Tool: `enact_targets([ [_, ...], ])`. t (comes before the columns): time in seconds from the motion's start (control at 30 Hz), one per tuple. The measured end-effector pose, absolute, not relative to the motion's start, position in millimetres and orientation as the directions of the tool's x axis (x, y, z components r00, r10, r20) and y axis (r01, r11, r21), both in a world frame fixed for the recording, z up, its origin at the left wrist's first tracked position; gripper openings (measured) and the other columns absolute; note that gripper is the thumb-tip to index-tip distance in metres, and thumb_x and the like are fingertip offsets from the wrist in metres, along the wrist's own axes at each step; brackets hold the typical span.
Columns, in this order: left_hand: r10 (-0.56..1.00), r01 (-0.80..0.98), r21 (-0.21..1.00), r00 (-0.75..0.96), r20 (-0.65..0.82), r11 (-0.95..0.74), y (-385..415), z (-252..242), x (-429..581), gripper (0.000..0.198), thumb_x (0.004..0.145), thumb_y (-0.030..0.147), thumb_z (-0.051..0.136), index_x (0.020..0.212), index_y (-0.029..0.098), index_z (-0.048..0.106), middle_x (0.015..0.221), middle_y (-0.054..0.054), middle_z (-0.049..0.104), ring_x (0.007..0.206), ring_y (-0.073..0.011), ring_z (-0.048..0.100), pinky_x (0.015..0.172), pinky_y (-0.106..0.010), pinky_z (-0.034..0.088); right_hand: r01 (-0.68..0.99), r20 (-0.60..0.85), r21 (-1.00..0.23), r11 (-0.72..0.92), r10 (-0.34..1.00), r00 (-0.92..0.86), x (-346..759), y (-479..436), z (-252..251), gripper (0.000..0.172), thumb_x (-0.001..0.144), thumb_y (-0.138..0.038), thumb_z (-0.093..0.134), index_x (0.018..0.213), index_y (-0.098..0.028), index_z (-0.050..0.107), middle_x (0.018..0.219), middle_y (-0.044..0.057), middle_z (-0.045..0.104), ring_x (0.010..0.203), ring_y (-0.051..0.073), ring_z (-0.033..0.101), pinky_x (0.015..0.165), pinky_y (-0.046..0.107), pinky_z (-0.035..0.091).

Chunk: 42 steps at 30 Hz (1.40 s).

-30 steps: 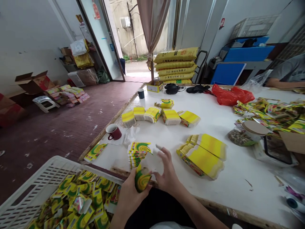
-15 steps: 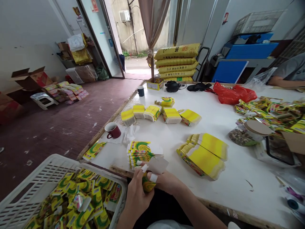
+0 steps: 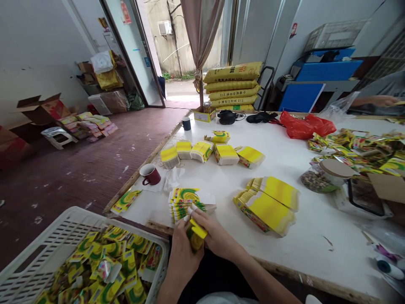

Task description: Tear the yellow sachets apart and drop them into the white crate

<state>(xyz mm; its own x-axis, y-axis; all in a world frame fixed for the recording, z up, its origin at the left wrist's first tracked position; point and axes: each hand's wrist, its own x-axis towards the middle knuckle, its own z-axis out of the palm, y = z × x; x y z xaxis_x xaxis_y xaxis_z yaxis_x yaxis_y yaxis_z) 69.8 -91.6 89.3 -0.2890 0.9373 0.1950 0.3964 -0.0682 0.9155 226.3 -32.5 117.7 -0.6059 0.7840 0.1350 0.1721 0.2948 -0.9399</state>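
Yellow-green packet (image 3: pixel 195 241) held in both hands at table's (image 3: pixel 284 261) near edge. Left hand (image 3: pixel 183 250) wraps its body, right hand (image 3: pixel 217 233) closed in on its top. Carton stack (image 3: pixel 185 203) just beyond. Packet-filled basket (image 3: pixel 75 210) beside near-left corner; maroon mug (image 3: pixel 151 175) by left edge.

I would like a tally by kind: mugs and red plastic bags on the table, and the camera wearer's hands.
Dark red mug and dark blue mug: 2
Red plastic bag: 1
Left hand and right hand, holding yellow-green printed packaging: 2
Total: 5
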Motion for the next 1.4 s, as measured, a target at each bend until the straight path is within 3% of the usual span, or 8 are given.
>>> enact_targets([
  [0.1,0.934,0.448,0.891,-0.283,0.217,-0.071,-91.1,100.1,61.6,0.052,0.061,0.024,0.084,0.111,0.023,0.071,0.109,-0.011,0.073,0.109,-0.0365,0.067,0.101,-0.054,0.05,0.181,0.175,-0.927,0.328,0.807,-0.565,228.8,-30.0,118.8,0.069,0.093,-0.011,0.047,0.159,-0.021,0.03,0.165,0.015,0.032,0.156,0.026,0.025,0.125,0.05,0.026],
  [0.23,0.938,0.476,0.873,-0.241,0.248,-0.108,-89.7,113.1,50.3,0.047,0.057,0.029,0.088,0.101,0.024,0.074,0.094,-0.007,0.077,0.088,-0.031,0.072,0.083,-0.042,0.058,0.222,0.121,-0.878,0.424,0.644,-0.756,236.0,-29.0,129.8,0.072,0.095,-0.019,0.054,0.161,-0.018,0.023,0.171,0.021,0.008,0.158,0.031,0.012,0.123,0.051,0.029],
  [0.47,0.946,0.615,0.769,-0.109,0.304,-0.176,-81.3,123.2,41.7,0.053,0.06,0.039,0.091,0.107,0.024,0.072,0.092,-0.008,0.078,0.083,-0.0299,0.074,0.075,-0.038,0.06,0.161,0.18,-0.845,0.51,0.555,-0.812,253.5,-5.3,140.1,0.034,0.088,-0.019,0.067,0.122,-0.022,0.068,0.145,0.016,0.053,0.142,0.03,0.047,0.114,0.048,0.04],
  [0.77,0.911,0.76,0.621,-0.097,0.401,-0.192,-84.3,122.0,47.6,0.042,0.073,0.035,0.077,0.111,0.022,0.067,0.099,-0.008,0.074,0.093,-0.0304,0.073,0.079,-0.043,0.061,0.176,0.142,-0.911,0.374,0.682,-0.717,233.0,-27.7,131.1,0.038,0.086,-0.012,0.06,0.122,-0.02,0.053,0.151,0.017,0.038,0.152,0.025,0.028,0.12,0.046,0.031],
  [1.0,0.963,0.69,0.705,-0.043,0.267,-0.164,-91.2,124.6,37.1,0.051,0.07,0.042,0.083,0.114,0.023,0.065,0.1,-0.006,0.077,0.088,-0.0269,0.075,0.076,-0.039,0.063,0.042,0.202,-0.903,0.427,0.508,-0.837,245.7,-6.1,137.4,0.015,0.09,-0.028,0.065,0.104,-0.021,0.066,0.125,0.011,0.056,0.126,0.024,0.054,0.107,0.041,0.045],
  [1.1,0.957,0.718,0.675,-0.043,0.286,-0.169,-89.3,129.3,41.6,0.045,0.072,0.038,0.081,0.112,0.024,0.066,0.099,-0.005,0.076,0.09,-0.0272,0.074,0.077,-0.039,0.062,0.054,0.214,-0.903,0.426,0.556,-0.803,242.7,-8.5,134.7,0.024,0.086,-0.025,0.066,0.109,-0.021,0.061,0.121,0.009,0.056,0.118,0.024,0.055,0.103,0.041,0.047],
  [1.23,0.934,0.782,0.604,-0.085,0.347,-0.153,-85.3,128.3,51.3,0.041,0.07,0.033,0.077,0.108,0.022,0.066,0.098,-0.006,0.075,0.091,-0.0295,0.074,0.077,-0.042,0.062,0.077,0.194,-0.943,0.325,0.722,-0.664,230.2,-26.5,121.9,0.059,0.082,-0.015,0.062,0.136,-0.022,0.039,0.137,0.012,0.049,0.128,0.024,0.05,0.11,0.043,0.043],
  [1.4,0.943,0.743,0.665,-0.164,0.288,-0.074,-100.9,117.6,15.8,0.047,0.075,0.051,0.074,0.112,0.024,0.064,0.103,-0.007,0.074,0.095,-0.0285,0.073,0.083,-0.042,0.062,0.046,0.222,-0.947,0.317,0.754,-0.618,224.7,-25.0,114.7,0.083,0.08,-0.025,0.075,0.149,-0.02,0.029,0.149,0.018,0.045,0.128,0.028,0.054,0.109,0.044,0.045],
])
